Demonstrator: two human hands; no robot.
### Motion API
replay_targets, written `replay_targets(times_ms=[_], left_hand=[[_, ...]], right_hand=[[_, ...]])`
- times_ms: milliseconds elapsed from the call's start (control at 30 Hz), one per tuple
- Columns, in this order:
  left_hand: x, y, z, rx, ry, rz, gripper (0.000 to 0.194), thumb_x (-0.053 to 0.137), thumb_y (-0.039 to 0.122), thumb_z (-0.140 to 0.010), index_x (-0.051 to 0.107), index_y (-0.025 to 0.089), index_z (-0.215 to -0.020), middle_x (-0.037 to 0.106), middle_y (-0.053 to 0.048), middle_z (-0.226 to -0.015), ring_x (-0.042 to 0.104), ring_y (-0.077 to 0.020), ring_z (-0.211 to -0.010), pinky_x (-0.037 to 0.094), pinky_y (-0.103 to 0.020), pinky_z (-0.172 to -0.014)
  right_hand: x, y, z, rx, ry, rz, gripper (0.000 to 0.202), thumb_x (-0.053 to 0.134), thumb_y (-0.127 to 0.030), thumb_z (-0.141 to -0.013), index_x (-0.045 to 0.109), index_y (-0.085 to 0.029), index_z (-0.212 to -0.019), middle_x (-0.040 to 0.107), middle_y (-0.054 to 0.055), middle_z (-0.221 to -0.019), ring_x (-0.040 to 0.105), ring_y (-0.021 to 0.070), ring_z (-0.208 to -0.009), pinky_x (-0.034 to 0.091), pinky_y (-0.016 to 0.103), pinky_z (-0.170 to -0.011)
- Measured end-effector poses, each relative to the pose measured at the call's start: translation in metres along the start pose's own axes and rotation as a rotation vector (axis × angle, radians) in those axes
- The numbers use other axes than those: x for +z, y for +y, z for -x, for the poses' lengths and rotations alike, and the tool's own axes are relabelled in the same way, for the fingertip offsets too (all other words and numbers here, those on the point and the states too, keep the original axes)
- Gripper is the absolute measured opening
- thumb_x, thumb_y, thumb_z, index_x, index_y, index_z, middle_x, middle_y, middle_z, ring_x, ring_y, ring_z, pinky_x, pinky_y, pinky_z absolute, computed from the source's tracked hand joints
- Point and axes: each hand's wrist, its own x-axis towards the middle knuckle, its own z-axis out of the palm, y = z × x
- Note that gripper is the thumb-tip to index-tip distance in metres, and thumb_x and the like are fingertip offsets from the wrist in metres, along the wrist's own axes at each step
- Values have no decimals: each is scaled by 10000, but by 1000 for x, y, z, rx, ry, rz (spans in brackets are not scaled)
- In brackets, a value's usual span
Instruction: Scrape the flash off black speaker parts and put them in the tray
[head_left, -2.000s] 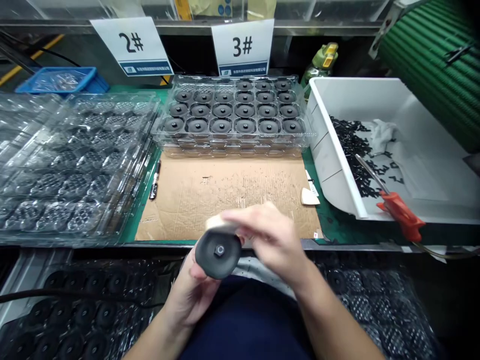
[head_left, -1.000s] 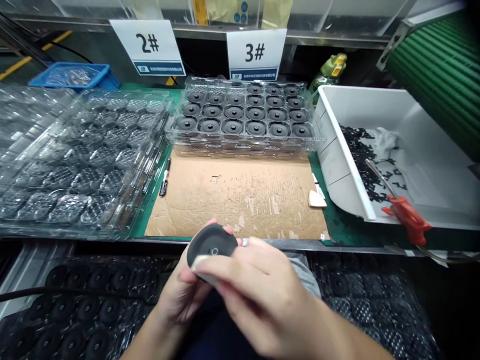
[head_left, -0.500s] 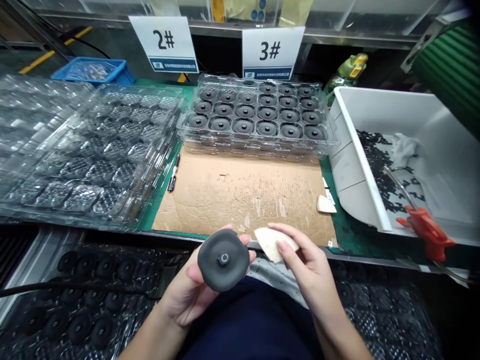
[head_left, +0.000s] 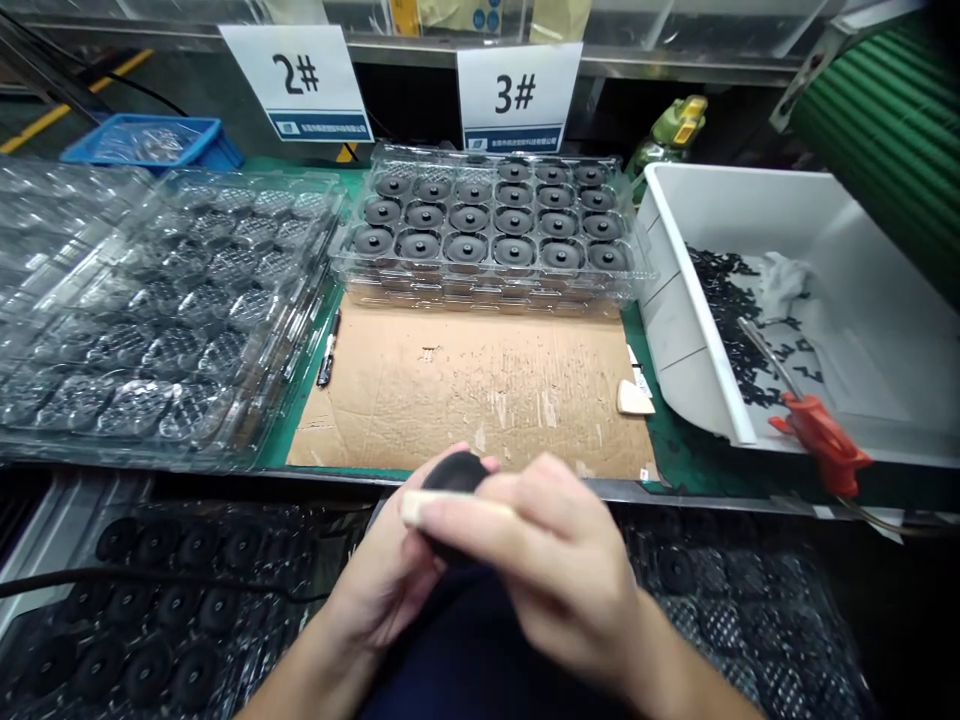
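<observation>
In my left hand [head_left: 386, 575] is a round black rubber-like disc [head_left: 455, 470], gripped by its edge and tilted above my lap. My right hand [head_left: 562, 555] pinches a cream-white sponge wedge [head_left: 415, 507] and brings it across the disc's near side. The right fingers cover much of the disc, so exact contact is hard to make out. Beyond both hands lies a worn cardboard sheet [head_left: 442, 410]. A clear plastic tray [head_left: 491, 290] behind it holds several similar black discs with small raised centres.
Stacked clear trays [head_left: 150, 400] stand at left, near a black marker [head_left: 328, 350]. Another sponge wedge [head_left: 634, 398] lies at the cardboard's right edge. A white bin [head_left: 694, 340] contains small black parts; an orange-handled air gun [head_left: 825, 440] rests on its rim. Trays of discs [head_left: 150, 660] sit below the bench.
My right hand has moved left with the sponge wedge, from beside the disc to across it. The disc has tilted and is now partly covered. The view has shifted slightly.
</observation>
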Motion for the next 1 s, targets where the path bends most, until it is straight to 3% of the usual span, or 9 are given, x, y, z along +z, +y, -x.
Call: replay_targets(times_ms=[67, 233, 400, 567, 633, 733, 833, 900, 1000], left_hand=[[-3, -1, 1, 53, -4, -10, 550, 772, 377, -616, 608, 260, -1128, 631, -28, -1134, 562, -191, -1072, 459, -204, -884], [-6, -2, -1, 77, 22, -34, 572, 766, 379, -628, 587, 243, -1154, 596, -64, -1195, 545, -223, -1097, 451, -261, -911], [-5, 0, -5, 155, 123, -48, 592, 769, 354, -635, 559, 223, -1173, 581, -80, -1212, 547, -227, -1096, 432, -257, -935], [-8, 1, -5, 178, 117, -58, 643, 793, 338, -601, 544, 220, -1181, 551, -106, -1248, 528, -273, -1121, 423, -288, -954], [-8, 0, -6, 194, 126, -68, 653, 797, 325, -598, 538, 220, -1189, 545, -109, -1256, 523, -275, -1127, 428, -286, -950], [-5, -3, -8, 238, 161, -83, 634, 800, 286, -601, 546, 219, -1179, 565, -104, -1232, 524, -258, -1129, 437, -263, -939], [-1, -5, -8, 285, 189, -92, 652, 821, 285, -559, 565, 231, -1155, 580, -87, -1211, 529, -244, -1124, 457, -244, -912], [0, -2, -7, 311, 189, -89, 660, 827, 297, -537, 572, 244, -1143, 581, -76, -1208, 539, -254, -1108, 477, -270, -896], [-5, 6, -5, 354, 194, -84, 637, 821, 293, -545, 580, 247, -1132, 595, -65, -1184, 567, -253, -1067, 501, -280, -867]], right_hand=[[0, 6, -2, 78, -118, 33, 326, 427, -94, -914, 582, -223, -1171, 625, 23, -819, 538, 161, -706, 370, 323, -635], [8, 16, -1, 68, 27, -178, 371, 451, -66, -897, 552, -258, -1198, 641, 10, -1009, 570, 142, -777, 393, 309, -694], [32, 62, 11, 524, 99, -368, 218, 515, -246, -900, 614, -255, -1094, 627, 11, -1087, 583, 181, -962, 473, 301, -778], [61, 100, 44, 586, 61, -253, 213, 556, -211, -829, 677, -215, -1004, 674, 42, -940, 617, 212, -819, 482, 358, -748], [60, 94, 45, 601, 66, -232, 218, 557, -211, -826, 677, -213, -1009, 677, 40, -926, 620, 207, -778, 491, 344, -704], [45, 59, 26, 596, 198, -217, 261, 527, -229, -873, 616, -243, -1118, 638, 23, -1064, 611, 186, -859, 499, 294, -683], [34, 17, -2, 358, 330, -187, 326, 535, -168, -869, 558, -233, -1188, 613, 21, -1114, 600, 176, -881, 493, 297, -706], [34, 1, -10, 206, 264, -206, 334, 510, -117, -859, 556, -185, -1183, 643, 36, -1029, 602, 174, -818, 487, 317, -706], [33, 4, -3, 312, 51, -323, 273, 509, -133, -858, 610, -198, -1103, 662, 9, -926, 605, 153, -757, 493, 286, -679]])
